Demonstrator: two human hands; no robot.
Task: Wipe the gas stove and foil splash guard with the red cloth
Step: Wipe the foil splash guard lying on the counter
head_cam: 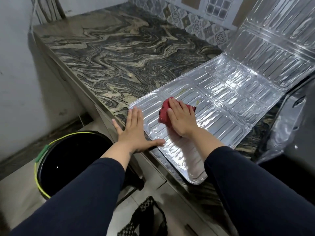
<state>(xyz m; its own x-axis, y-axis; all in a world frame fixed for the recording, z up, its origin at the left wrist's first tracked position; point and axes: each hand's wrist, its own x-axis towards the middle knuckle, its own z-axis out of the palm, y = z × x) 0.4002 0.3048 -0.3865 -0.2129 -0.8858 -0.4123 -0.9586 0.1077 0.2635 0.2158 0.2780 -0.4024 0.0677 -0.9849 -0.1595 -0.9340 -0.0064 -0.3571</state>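
Observation:
The foil splash guard (221, 99) lies partly flat on the marbled counter, with its far panels standing up against the tiled wall at the right. My right hand (180, 120) presses flat on the bunched red cloth (166, 110) near the guard's left end. My left hand (133, 132) rests flat with straight fingers on the guard's front left corner and the counter edge, thumb on the foil. A small yellowish smear shows on the foil just beyond the cloth. The gas stove (303, 120) shows only as a dark shape at the right edge.
The marbled stone counter (119, 53) stretches away to the left and back. A black bucket (71, 160) with a yellow-green rim stands on the floor below my left arm. A black mesh object (144, 218) lies on the floor near the bottom. A white wall bounds the left.

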